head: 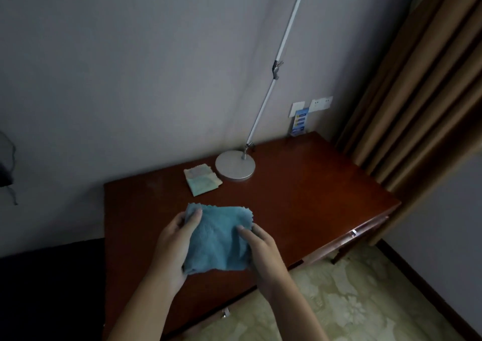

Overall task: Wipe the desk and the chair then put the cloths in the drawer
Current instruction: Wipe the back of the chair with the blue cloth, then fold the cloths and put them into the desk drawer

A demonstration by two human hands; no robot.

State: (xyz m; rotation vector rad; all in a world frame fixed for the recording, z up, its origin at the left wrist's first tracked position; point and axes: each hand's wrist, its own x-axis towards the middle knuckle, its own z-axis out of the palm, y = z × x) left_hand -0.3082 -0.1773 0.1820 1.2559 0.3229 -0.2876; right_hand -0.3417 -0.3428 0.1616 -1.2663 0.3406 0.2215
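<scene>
- So both hands are on the blue cloth (217, 239), low and centre in the frame, just over the near half of the desk (300, 199). Can't really tell if the cloth is lying on the wood or held a bit above it.
- Left hand (173, 246) grips the cloth's left edge: thumb laid over the upper left corner, fingers tucked underneath out of sight.
- Right hand (260, 252) pinches the right edge, thumb on top pointing in toward the middle of the cloth, the other fingers hidden under the fabric.
- The cloth is roughly square, a touch taller than wide, with its serrated far edge pointing to the upper part of the frame. It sits right between the hands, so neither one is really nearer.
- Second cloth, the folded pale cloth (202, 180), lies flat on the desk further up the frame, just beside the round lamp base (234, 167), well apart from both hands.
- Drawer handle (354, 233) shows on the desk front toward the right, another one (226, 312) down low near the left forearm. Both drawers look closed.
- My guess: they're folding or bunching the blue cloth. If it's for the drawer, the right hand is nearer the right-side handle.
- No chair that I can make out.
</scene>
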